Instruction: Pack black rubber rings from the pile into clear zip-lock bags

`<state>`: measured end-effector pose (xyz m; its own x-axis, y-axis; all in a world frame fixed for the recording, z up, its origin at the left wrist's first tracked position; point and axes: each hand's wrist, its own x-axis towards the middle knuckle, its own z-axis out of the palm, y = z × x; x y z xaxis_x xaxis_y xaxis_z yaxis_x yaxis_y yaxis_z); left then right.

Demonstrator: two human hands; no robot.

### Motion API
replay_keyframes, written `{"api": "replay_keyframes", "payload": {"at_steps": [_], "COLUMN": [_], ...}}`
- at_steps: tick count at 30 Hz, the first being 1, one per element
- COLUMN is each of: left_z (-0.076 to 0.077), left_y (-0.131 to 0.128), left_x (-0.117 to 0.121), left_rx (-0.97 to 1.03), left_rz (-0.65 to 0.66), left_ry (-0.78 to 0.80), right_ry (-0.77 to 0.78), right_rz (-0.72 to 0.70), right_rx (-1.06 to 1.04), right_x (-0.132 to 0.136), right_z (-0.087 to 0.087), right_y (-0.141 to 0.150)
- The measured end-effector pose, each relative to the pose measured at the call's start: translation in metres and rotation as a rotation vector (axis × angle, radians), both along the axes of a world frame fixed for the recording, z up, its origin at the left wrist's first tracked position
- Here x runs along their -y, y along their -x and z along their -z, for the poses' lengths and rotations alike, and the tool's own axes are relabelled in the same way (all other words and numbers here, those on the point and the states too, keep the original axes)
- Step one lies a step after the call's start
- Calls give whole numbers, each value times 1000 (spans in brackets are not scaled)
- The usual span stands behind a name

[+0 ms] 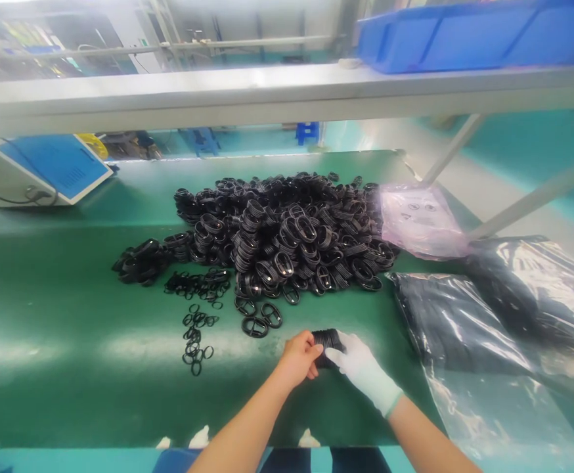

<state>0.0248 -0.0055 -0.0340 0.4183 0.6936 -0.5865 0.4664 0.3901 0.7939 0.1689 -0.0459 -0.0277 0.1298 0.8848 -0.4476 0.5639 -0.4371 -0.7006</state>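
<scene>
My bare left hand (297,359) and my right hand (364,373), in a white glove, close on a stack of coiled black cables (327,343) from its two ends. The coils stand side by side in a short row just above the green table (94,394). Beyond my hands, a few loose cable coils (255,326) lie in front of a large heap of coiled black cables (287,236). Small black bands (194,336), thin and ring-shaped, are scattered left of those coils. My fingers hide both ends of the stack.
Clear plastic bags with black contents (459,322) lie at the right, below a pinkish plastic bag (421,220). A pale shelf (218,98) crosses above the table, bearing a blue bin (464,39). A blue-and-white machine (55,167) stands far left.
</scene>
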Motion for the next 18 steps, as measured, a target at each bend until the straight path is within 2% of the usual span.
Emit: {"api": "replay_keyframes", "payload": {"at_steps": [3, 5, 7, 10, 12, 15, 18], "left_z": [1, -3, -13, -31, -38, -43, -48], "left_y": [-2, 5, 19, 48, 62, 69, 61], "left_x": [1, -4, -14, -38, -54, -67, -65], "left_rx": [-55, -84, -223, -599, -748, -753, -730], "left_rz": [64, 82, 128, 258, 363, 472, 517], "left_ry": [12, 10, -123, -510, -675, -735, -791], "right_ry": [27, 43, 44, 62, 93, 114, 111], "right_rz": [-12, 3, 17, 36, 54, 70, 76], "right_rx": [38, 74, 95, 102, 94, 87, 104], "right_x": [-1, -1, -1, 0, 0, -1, -2], "right_z": [-5, -8, -12, -17, -19, -19, -14], "right_y": [6, 11, 14, 16, 16, 17, 17]}}
